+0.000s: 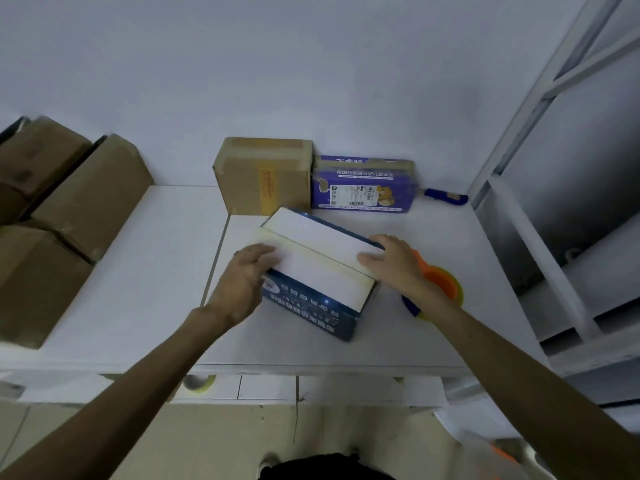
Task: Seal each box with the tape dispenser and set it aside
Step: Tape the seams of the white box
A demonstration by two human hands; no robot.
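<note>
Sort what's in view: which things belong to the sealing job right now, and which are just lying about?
In the job: blue box, flaps held down by left hand and right hand; tape dispenser beside it.
Lying about: brown box, purple box, blue knife, stacked cartons at left, tape roll below the table.

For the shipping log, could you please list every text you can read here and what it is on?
"用满分标准守护儿童安全", roughly: white line on the purple box.
Shipping label on it: too small to read.
Blue box: white characters upside down, blurred, unreadable.
Yellow strip on the brown box: red print, blurred.
</note>
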